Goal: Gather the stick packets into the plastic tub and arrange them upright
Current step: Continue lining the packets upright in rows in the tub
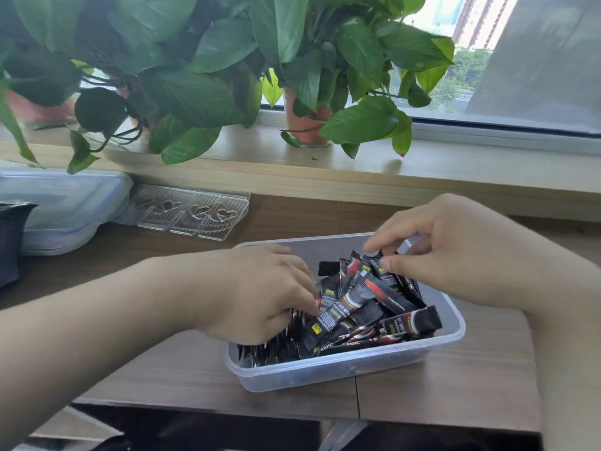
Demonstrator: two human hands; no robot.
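A clear plastic tub [344, 369] stands on the desk [162, 362] close to its front edge, and both hands reach into it. All the black packets [364, 307] in view are inside the tub. Along the tub's near left wall some stand on edge, packed tight side by side. Through the middle and right the rest lie in a loose heap, crossing one another. A few lean up toward the far wall.

The left hand [260, 294] is over the tub's left side. Its fingers are curled downward and the tips are sunk among the packets, but whether they grip any cannot be told. The right hand [455, 252] hangs over the far right corner of the tub, with thumb and forefinger drawn together in a pinch on the upper ends of the leaning packets.

At the desk's far left corner lies a lidded plastic box [65, 203], with a clear tray [188, 213] of heart-shaped hollows just beside it. A dark bag [13, 239] sits at the left edge. Leafy plants [208, 76] in pots stand on the wooden sill [455, 170] behind the desk
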